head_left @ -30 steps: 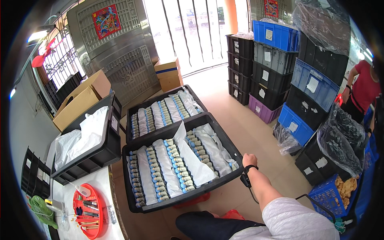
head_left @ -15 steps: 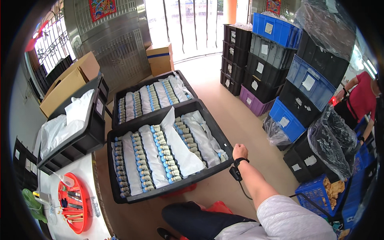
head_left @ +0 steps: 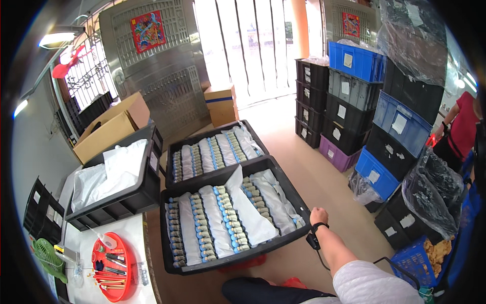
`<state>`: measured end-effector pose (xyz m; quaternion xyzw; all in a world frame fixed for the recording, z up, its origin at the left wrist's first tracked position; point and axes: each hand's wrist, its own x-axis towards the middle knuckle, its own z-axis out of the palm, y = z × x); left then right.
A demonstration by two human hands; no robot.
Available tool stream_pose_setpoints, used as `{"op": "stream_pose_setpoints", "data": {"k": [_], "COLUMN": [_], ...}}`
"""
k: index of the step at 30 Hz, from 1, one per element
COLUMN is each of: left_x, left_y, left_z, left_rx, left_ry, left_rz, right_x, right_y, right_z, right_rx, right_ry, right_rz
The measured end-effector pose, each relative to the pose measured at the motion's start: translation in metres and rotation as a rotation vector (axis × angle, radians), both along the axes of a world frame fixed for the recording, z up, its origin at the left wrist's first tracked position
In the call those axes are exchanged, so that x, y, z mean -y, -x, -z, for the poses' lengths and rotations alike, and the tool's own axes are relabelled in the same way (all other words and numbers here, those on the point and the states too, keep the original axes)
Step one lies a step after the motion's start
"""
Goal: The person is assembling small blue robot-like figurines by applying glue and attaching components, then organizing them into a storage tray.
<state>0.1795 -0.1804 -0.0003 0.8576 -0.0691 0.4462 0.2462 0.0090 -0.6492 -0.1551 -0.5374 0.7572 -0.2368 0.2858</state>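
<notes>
My right hand is closed beside the right rim of the near black crate; whether its fingers grip that rim is hidden. A black band circles the wrist, and a small black device with a cable hangs just below. Rows of small beige pieces with blue ends lie in the crate, separated by strips of white sheeting. One strip stands up in a peak. Right behind is a second black crate, filled with similar rows. My left hand is out of view.
On the left table are a red tray of brushes and tools, a green fan and a black crate with white sheeting. Tall stacks of crates line the right. A person stands at far right.
The view has tilted up and turned left, so the scene sits lower and further right. My right hand keeps its place beside the near crate's rim.
</notes>
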Motion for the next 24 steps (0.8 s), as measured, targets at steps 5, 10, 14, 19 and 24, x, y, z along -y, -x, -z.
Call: {"op": "stream_pose_setpoints", "data": {"k": [5, 10, 14, 19, 24], "left_x": [0.0, 0.018, 0.005, 0.005, 0.001], "left_y": [-0.003, -0.002, -0.005, -0.002, 0.005], "left_z": [0.0, -0.013, -0.006, 0.001, -0.006], "left_rx": [-0.039, -0.024, -0.037, -0.063, -0.097], "left_ry": [-0.042, 0.225, -0.095, 0.065, -0.025], "left_rz": [0.056, 0.003, 0.059, -0.01, 0.021], "right_x": [-0.001, 0.007, 0.009, 0.003, -0.002], "right_y": [-0.006, -0.008, -0.007, -0.007, 0.0], "right_z": [-0.003, -0.008, 0.0, -0.002, -0.004], "right_rx": [0.018, 0.004, 0.015, 0.034, 0.037], "right_ry": [-0.005, 0.079, 0.049, 0.02, -0.016], "right_rz": [0.01, -0.016, 0.007, -0.024, 0.007]}}
